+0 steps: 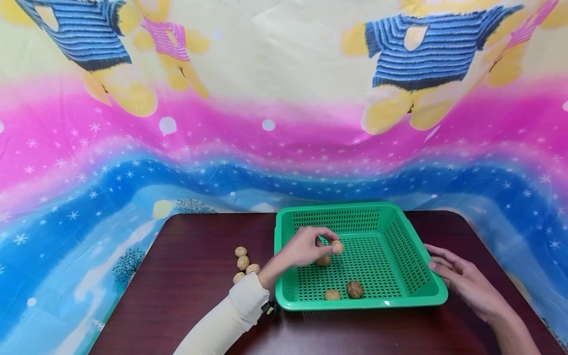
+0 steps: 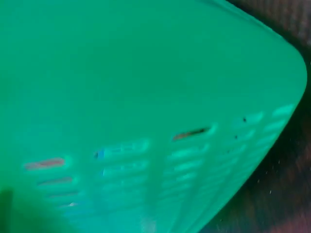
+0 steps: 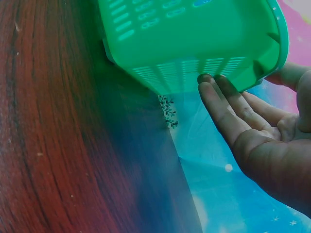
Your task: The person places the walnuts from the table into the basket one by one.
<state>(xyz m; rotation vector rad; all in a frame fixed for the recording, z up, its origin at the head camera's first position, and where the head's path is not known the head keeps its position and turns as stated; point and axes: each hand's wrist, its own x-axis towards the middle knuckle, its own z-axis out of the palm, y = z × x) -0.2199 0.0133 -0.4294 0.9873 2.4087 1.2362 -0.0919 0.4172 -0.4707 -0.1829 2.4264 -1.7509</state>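
Observation:
Over the green plastic basket [image 1: 355, 305], my left hand [image 1: 306, 245] pinches a walnut [image 1: 338, 247] between thumb and fingertips. Just below that hand, another walnut [image 1: 324, 260] lies in the basket. Near the basket's front wall are a pale walnut [image 1: 333, 295] and a darker brown walnut [image 1: 355, 289]. My right hand [image 1: 470, 281] is at the basket's right side, thumb at the rim. Its fingers [image 3: 221, 107] reach out fairly straight along the outer wall in the right wrist view. The left wrist view is filled by the basket's wall [image 2: 146, 73]; the left hand is hidden there.
Several walnuts [image 1: 242, 263] lie grouped on the dark wooden table [image 1: 195, 256], left of the basket and beside the left forearm. A cartoon-printed cloth [image 1: 284, 123] hangs behind the table's far edge.

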